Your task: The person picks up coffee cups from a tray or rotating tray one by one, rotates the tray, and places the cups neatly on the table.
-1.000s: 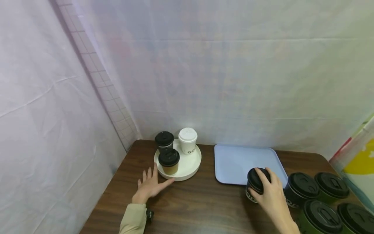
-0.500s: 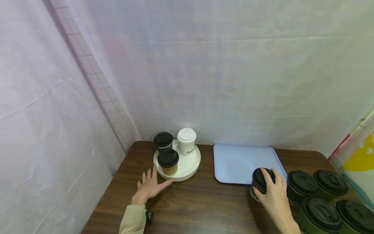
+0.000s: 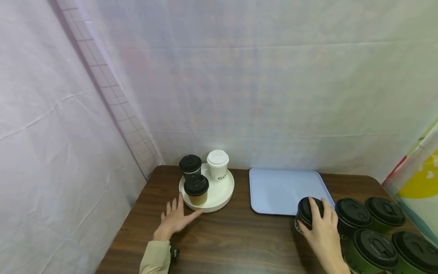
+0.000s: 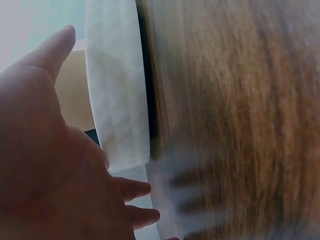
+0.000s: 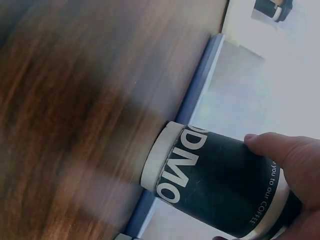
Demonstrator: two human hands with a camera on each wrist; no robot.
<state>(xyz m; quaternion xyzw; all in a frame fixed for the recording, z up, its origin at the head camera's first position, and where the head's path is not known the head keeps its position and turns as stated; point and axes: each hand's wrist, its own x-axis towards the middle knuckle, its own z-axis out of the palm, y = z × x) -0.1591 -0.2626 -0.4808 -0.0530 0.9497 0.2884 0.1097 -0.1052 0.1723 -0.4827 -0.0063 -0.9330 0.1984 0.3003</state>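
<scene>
My right hand [image 3: 321,230] grips a dark paper coffee cup [image 5: 220,180] with a black lid from above. White lettering runs round its lower part, and it stands close by the front edge of the blue tray [image 3: 284,190]. At the left, my left hand [image 3: 174,220] holds nothing, fingers spread flat beside the round white tray [image 3: 219,203]; its fingertips lie right at the tray's rim. That tray bears a brown cup [image 3: 198,198] with a black lid, a dark cup [image 3: 190,164] behind it and a white cup [image 3: 218,167] with a white lid.
Several larger cups with black lids, among them a dark one [image 3: 352,215] and a green one [image 3: 371,251], crowd the right side of the wooden table [image 3: 239,243]. A white curtain [image 3: 239,76] hangs behind the table, another sheet along the left.
My right hand has shifted slightly right with the dark cup, toward the larger cups. My left hand stays beside the round tray.
</scene>
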